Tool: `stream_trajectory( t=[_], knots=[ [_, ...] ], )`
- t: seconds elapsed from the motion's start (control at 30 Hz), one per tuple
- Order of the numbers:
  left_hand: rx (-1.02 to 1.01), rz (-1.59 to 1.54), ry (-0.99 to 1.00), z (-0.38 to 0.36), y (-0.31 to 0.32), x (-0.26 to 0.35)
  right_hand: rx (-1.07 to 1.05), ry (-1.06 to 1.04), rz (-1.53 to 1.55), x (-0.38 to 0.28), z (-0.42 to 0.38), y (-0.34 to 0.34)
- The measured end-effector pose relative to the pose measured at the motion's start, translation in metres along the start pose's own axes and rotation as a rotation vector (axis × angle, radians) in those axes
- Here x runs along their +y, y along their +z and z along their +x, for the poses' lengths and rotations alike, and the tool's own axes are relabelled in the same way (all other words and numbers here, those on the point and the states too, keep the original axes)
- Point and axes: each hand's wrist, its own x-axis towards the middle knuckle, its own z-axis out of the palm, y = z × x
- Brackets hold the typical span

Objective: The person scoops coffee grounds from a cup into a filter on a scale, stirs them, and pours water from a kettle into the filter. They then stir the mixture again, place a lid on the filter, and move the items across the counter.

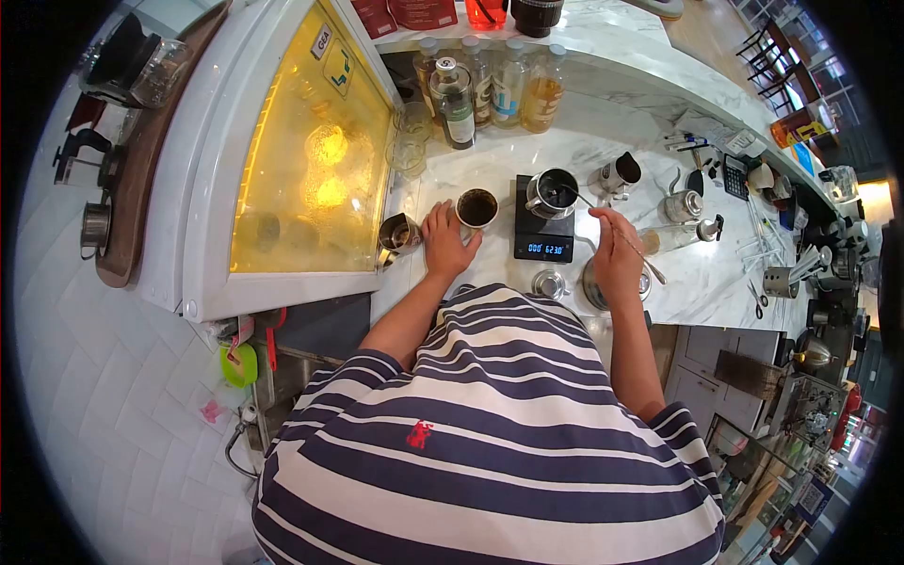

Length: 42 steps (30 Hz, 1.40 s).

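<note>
My right hand [619,252] grips a long twisted-handle bar spoon [654,271], its far end reaching into a metal pitcher [539,206] with dark contents. Beneath the pitcher is a black digital scale [528,226] with lit blue digits. My left hand [447,242] lies on the counter with fingers stretched out, right beside a pale cup [477,224] holding something dark. Left of that hand stands a small metal cup [401,234]. A small round metal piece [549,284] sits just below the scale.
A lit yellow glass-door fridge [311,188] borders the left side. Several bottles [457,108] line the back ledge. To the right are another metal pitcher [621,173], a glass jar [684,205], a clear bottle with a pump top [673,237] and scissors [757,299].
</note>
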Motion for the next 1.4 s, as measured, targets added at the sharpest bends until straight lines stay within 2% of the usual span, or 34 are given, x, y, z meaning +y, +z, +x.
stream_trajectory(
  t=[0.1,0.2,0.33,0.43,0.53,0.67,0.87,0.97,1.07,1.17,1.4],
  knots=[
    [-0.008,-0.007,-0.001,0.000,-0.001,0.002,-0.036,-0.074,0.012,-0.001,-0.007,0.001],
    [-0.011,-0.009,-0.012,-0.001,-0.001,0.003,-0.049,-0.053,0.022,-0.008,0.001,0.007],
    [-0.001,-0.021,-0.017,0.002,0.000,-0.001,0.045,-0.034,0.067,-0.021,0.009,-0.011],
    [-0.014,-0.046,-0.038,0.000,0.000,0.001,0.010,0.009,0.055,-0.019,0.007,-0.017],
    [-0.014,-0.085,-0.057,0.003,-0.002,0.001,0.141,-0.042,0.127,-0.023,0.006,-0.018],
    [0.051,-0.227,-0.082,0.001,-0.004,0.005,0.145,0.120,0.231,-0.018,0.004,-0.011],
    [-0.008,-0.294,-0.117,0.011,-0.006,0.018,0.317,0.335,0.416,-0.016,0.002,-0.013],
    [0.118,-0.367,-0.132,0.016,-0.001,0.026,0.354,0.418,0.597,0.001,0.001,-0.013],
    [0.070,-0.415,-0.165,0.022,0.007,0.022,0.331,0.485,0.696,-0.003,0.000,-0.023],
    [0.114,-0.463,-0.238,0.018,-0.010,0.041,0.277,0.467,0.711,-0.007,-0.005,-0.026],
    [0.188,-0.488,-0.183,-0.023,-0.052,0.080,-0.034,0.283,0.820,-0.033,-0.012,-0.030]
  ],
)
